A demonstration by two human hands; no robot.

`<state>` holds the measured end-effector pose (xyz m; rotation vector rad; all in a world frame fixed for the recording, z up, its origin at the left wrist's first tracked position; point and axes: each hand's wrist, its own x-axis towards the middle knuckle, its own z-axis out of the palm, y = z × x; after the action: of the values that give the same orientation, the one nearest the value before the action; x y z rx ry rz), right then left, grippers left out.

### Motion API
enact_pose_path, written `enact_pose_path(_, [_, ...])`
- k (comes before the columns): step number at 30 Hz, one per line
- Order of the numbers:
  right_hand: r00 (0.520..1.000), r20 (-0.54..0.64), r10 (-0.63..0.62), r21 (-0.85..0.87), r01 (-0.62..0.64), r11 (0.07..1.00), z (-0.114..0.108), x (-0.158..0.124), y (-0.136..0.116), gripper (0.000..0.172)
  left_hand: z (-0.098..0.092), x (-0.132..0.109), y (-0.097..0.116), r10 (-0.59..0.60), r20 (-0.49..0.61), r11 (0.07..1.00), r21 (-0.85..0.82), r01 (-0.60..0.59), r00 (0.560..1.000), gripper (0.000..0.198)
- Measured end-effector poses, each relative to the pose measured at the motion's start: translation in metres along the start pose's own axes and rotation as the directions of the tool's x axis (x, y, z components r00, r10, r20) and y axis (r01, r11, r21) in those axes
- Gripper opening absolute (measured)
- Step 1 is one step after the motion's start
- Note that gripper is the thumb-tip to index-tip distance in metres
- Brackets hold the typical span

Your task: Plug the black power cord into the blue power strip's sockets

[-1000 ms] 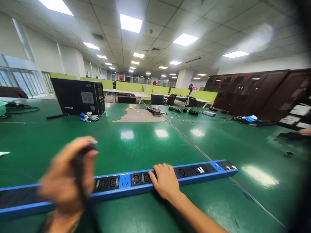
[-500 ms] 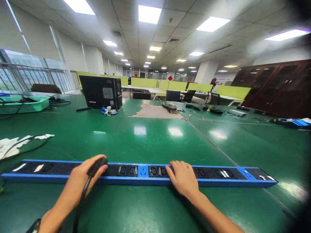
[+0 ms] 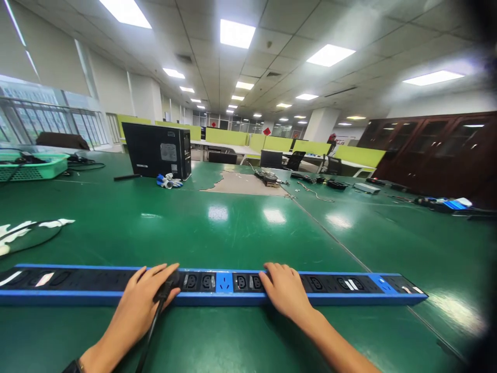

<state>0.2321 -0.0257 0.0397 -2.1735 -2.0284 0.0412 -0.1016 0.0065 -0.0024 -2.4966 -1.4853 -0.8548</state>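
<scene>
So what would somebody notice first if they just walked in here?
Probably the long blue power strip lying across the front of the shiny green table, with a row of black sockets along it. The left hand holds a black plug against the strip, and the right hand rests flat on it. Farther back on the left stands a black computer tower.

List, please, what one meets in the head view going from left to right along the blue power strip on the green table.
Left end of the blue power strip → left hand on a black plug → blue socket → right hand → blue panel near the right end.
</scene>
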Motion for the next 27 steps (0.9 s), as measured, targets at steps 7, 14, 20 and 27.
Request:
enact_pose_path(7, [0.958,-0.115,-0.262,0.220,0.282,0.934,-0.080,0.030,-0.124,0.040,0.017,-0.013,-0.016,-0.047,-0.099,0.978,0.196,0.066,0.994,0.097])
enact_pose_path(14, [0.961,-0.085,-0.262,0.337,0.275,0.901,-0.060,0.051,-0.224,0.049,0.007,-0.012,-0.013,-0.114,0.004,0.983,0.149,0.112,0.993,0.063])
enact_pose_path(20, [0.985,0.050,-0.165,0.339,0.138,0.930,0.010,0.044,-0.241,0.046,0.011,-0.015,-0.018,-0.096,0.003,0.984,0.150,0.094,0.995,0.060])
enact_pose_path(27, [0.991,0.012,-0.137,0.340,0.125,0.932,0.015,0.035,-0.191,0.053,0.008,-0.016,-0.016,-0.058,-0.029,0.990,0.124,0.061,0.998,0.055])
